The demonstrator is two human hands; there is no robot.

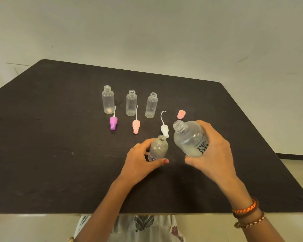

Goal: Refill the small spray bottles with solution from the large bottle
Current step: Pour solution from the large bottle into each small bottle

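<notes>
Left hand (140, 158) gripped a small clear plastic spray bottle (158, 147) upright on the dark table (51, 154) w/ neck open, prob. to steady it, while right hand (212, 151) clasped the large frosted solution bottle (189, 138), uncapped & tilted toward it to pour.

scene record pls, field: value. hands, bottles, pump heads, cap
left hand: grips small bottle, open neck, on the table
right hand: grips large bottle, uncapped, tilted toward the small bottle
pouring: not visible yet
waiting bottles: three, upright, uncapped, in a row
pump heads: purple, pink, white, lying on table
cap: pink, behind large bottle
</notes>
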